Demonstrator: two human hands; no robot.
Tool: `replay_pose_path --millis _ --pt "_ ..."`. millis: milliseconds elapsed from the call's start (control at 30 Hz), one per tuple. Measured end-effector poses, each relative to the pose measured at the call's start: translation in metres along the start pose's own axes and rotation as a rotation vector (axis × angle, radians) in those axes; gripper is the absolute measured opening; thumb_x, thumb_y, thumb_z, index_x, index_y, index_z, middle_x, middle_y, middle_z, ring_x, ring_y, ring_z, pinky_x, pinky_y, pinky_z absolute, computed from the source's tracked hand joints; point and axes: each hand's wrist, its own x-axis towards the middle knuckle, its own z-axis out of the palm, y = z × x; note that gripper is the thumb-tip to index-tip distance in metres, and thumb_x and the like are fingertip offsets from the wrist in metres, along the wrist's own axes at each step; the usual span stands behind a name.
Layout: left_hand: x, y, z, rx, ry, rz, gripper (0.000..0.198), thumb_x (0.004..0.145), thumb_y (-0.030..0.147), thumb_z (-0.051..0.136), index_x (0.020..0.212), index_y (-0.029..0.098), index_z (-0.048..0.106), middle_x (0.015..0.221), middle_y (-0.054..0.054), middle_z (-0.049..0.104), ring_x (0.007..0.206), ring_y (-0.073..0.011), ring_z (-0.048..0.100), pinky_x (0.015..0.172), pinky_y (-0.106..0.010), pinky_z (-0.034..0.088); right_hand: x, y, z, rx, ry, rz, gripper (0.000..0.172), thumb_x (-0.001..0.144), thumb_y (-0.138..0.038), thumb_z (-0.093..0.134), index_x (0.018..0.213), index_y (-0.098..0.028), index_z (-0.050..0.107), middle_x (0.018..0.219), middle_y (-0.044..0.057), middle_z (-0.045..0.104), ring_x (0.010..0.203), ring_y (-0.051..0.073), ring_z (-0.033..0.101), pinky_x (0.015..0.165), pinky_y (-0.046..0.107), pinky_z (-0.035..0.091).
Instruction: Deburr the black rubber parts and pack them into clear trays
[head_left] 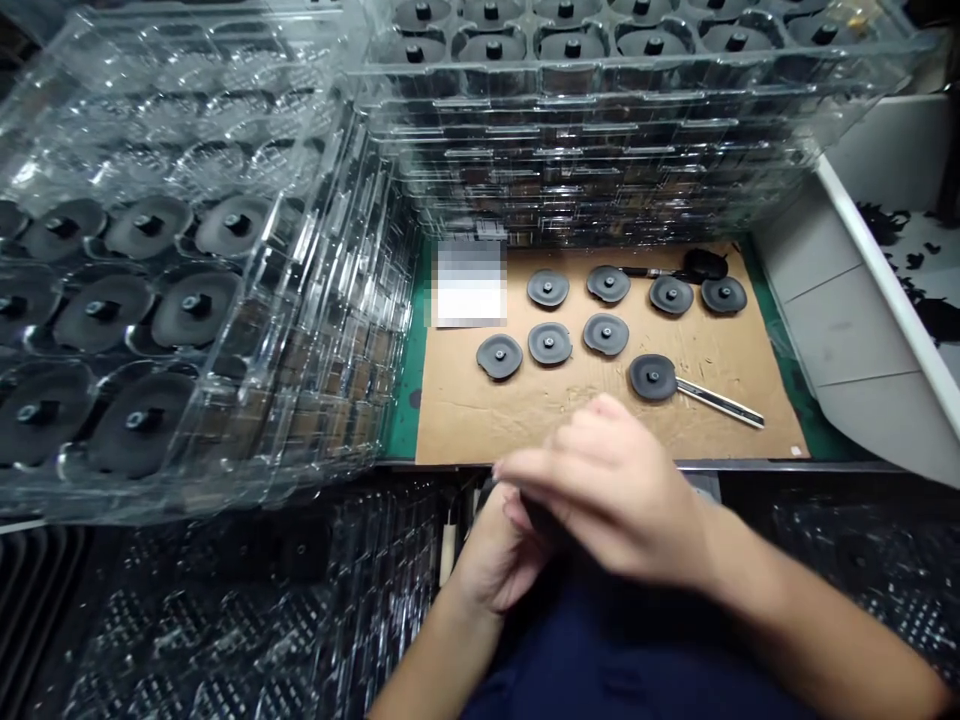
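Observation:
Close to my body, below the edge of the cardboard sheet (465, 420), my two hands are together around a dark piece (544, 520) that is mostly hidden. My left hand (502, 550) is underneath with its fingers curled round it. Over the top lies my right hand (615, 480), blurred, its fingers bent against the same piece. Several black discs with a central stub, such as one disc (550, 343), rest on the cardboard. The nearest disc (652, 377) touches a slim knife (721, 402) on its right.
Stacked clear trays (600, 130) stand at the back, with discs in the top one. More clear trays (187, 330) rise on the left. A white bin wall (877, 310) bounds the right side. A black tool (705, 264) lies behind the discs.

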Motion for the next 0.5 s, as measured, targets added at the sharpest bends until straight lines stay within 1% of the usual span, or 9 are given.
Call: replay_pose_path --millis 67,133,167,200,267,333,400,433,500 --pt "-0.002 0.002 -0.003 -0.038 -0.076 -0.032 0.056 0.060 0.046 0.077 0.106 0.017 0.067 0.099 -0.006 0.069 0.089 -0.0203 0.066 0.082 -0.027 0.053 0.002 0.022 0.001 0.113 0.087 0.206 0.023 0.092 -0.023 0.045 0.107 -0.020 0.062 0.093 0.002 0.068 0.080 0.014 0.059 0.072 0.029 0.041" --pt "-0.004 0.005 -0.006 -0.089 -0.153 -0.075 0.062 0.062 0.047 0.076 0.116 0.021 0.062 0.112 -0.008 0.067 0.097 -0.0266 0.066 0.085 -0.034 0.052 0.000 0.051 0.009 0.164 0.125 0.402 0.025 0.093 -0.027 0.044 0.108 -0.020 0.062 0.099 0.002 0.068 0.083 0.014 0.061 0.069 0.026 0.045" --pt "-0.005 0.005 -0.008 -0.117 -0.183 -0.087 0.061 0.064 0.047 0.074 0.118 0.023 0.061 0.115 -0.008 0.066 0.100 -0.0285 0.065 0.086 -0.036 0.052 -0.003 0.064 0.015 0.154 0.112 0.454 0.025 0.092 -0.028 0.045 0.107 -0.020 0.064 0.096 0.002 0.069 0.081 0.015 0.062 0.068 0.027 0.046" --pt "-0.005 0.006 -0.009 -0.146 -0.206 -0.092 0.059 0.066 0.047 0.073 0.118 0.023 0.061 0.117 -0.008 0.065 0.101 -0.0289 0.064 0.087 -0.036 0.052 -0.007 0.075 0.023 0.123 0.092 0.475 0.024 0.091 -0.028 0.048 0.105 -0.020 0.066 0.093 0.003 0.069 0.081 0.017 0.061 0.069 0.029 0.047" --pt "-0.006 0.007 -0.012 -0.205 -0.238 -0.096 0.055 0.069 0.049 0.069 0.117 0.022 0.062 0.116 -0.008 0.066 0.101 -0.0275 0.065 0.087 -0.034 0.052 -0.018 0.088 0.041 0.036 0.095 0.474 0.022 0.086 -0.025 0.054 0.101 -0.020 0.069 0.095 0.006 0.067 0.089 0.022 0.059 0.079 0.036 0.045" --pt "-0.006 0.007 -0.014 -0.263 -0.257 -0.110 0.055 0.071 0.053 0.063 0.116 0.022 0.063 0.117 -0.007 0.066 0.100 -0.0261 0.065 0.087 -0.033 0.052 -0.032 0.086 0.055 -0.035 0.166 0.463 0.023 0.084 -0.022 0.054 0.102 -0.019 0.069 0.106 0.010 0.062 0.102 0.027 0.052 0.090 0.044 0.039" --pt "-0.005 0.009 -0.015 -0.297 -0.261 -0.130 0.054 0.072 0.056 0.060 0.115 0.022 0.063 0.115 -0.006 0.067 0.099 -0.0247 0.066 0.086 -0.032 0.053 -0.045 0.075 0.061 -0.075 0.236 0.448 0.027 0.086 -0.019 0.050 0.107 -0.019 0.067 0.113 0.011 0.058 0.108 0.026 0.047 0.095 0.045 0.036" --pt "-0.005 0.010 -0.015 -0.303 -0.256 -0.137 0.055 0.072 0.056 0.059 0.115 0.022 0.063 0.114 -0.006 0.067 0.098 -0.0241 0.067 0.085 -0.031 0.053 -0.052 0.068 0.061 -0.073 0.248 0.432 0.028 0.087 -0.017 0.048 0.108 -0.020 0.066 0.112 0.010 0.058 0.107 0.024 0.048 0.095 0.043 0.037" --pt "-0.003 0.012 -0.015 -0.300 -0.242 -0.143 0.057 0.073 0.059 0.056 0.114 0.021 0.063 0.110 -0.005 0.068 0.095 -0.0229 0.067 0.083 -0.029 0.054 -0.063 0.055 0.058 -0.034 0.215 0.388 0.029 0.088 -0.012 0.045 0.108 -0.022 0.064 0.105 0.007 0.060 0.100 0.020 0.051 0.090 0.038 0.040"
